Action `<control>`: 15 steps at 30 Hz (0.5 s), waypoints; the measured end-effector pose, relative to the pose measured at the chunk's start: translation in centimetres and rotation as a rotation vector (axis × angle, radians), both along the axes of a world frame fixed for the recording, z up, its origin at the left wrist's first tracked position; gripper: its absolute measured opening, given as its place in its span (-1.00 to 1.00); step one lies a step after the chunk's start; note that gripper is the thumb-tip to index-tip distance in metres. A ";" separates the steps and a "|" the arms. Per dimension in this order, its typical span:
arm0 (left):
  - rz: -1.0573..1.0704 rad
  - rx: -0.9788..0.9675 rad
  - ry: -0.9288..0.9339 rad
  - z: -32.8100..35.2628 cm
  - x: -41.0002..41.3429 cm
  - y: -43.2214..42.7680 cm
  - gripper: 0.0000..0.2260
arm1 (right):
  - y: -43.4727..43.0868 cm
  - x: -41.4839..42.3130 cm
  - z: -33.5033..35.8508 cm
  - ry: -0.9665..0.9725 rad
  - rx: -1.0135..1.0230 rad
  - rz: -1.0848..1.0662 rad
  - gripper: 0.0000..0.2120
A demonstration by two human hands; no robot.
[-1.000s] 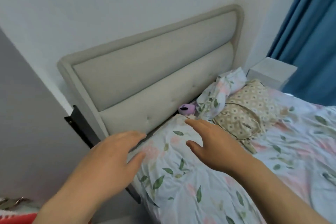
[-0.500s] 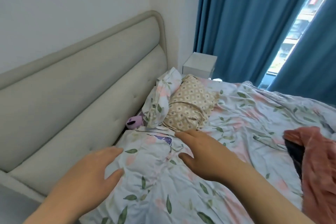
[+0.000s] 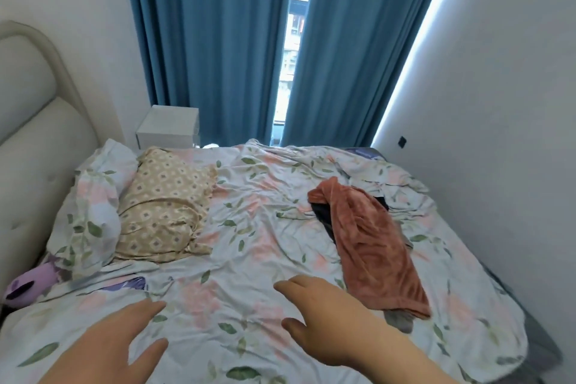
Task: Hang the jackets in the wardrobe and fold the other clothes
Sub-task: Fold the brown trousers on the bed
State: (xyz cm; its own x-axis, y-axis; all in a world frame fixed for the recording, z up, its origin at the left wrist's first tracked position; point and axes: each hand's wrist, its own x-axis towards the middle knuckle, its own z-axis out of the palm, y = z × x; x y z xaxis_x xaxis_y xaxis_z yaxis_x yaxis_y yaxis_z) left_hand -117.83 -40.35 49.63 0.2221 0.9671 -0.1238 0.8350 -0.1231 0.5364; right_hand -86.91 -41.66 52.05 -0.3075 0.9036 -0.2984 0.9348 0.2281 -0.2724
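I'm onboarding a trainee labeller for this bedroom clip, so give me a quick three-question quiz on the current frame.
1. True or false: the right hand grips the pink garment.
2. What shows from beneath the pink garment? A) a dark garment B) a book C) a hanger
3. Which hand is nearer the pink garment?
Key: 1 false, it is open over the duvet, holding nothing; 2 A; 3 the right.

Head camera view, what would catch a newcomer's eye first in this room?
Probably the rust-pink fleece garment, lying crumpled on the right side of the floral duvet over a dark garment. Beyond it, tall blue curtains hang at the far end, parted by a bright gap. In the foreground the left hand and right hand are spread open over the duvet, holding nothing.
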 end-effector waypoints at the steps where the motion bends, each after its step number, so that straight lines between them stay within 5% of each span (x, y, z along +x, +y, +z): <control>1: -0.032 -0.007 -0.003 -0.1 1.2 0.3 -0.46 | -0.8 1.1 0.0 -0.006 0.005 -0.027 -0.47; 15: -0.299 0.058 0.054 0.7 22.9 2.8 -0.43 | -7.5 22.9 -1.7 0.113 0.092 -0.364 -0.47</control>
State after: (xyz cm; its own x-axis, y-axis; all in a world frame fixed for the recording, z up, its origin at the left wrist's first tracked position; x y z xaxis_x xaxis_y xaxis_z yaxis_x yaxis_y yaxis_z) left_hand -94.95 -37.56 50.29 0.4925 0.8657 -0.0896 0.7843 -0.3968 0.4769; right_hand -64.00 -49.14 50.36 0.0121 0.9811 -0.1933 0.9243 -0.0847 -0.3721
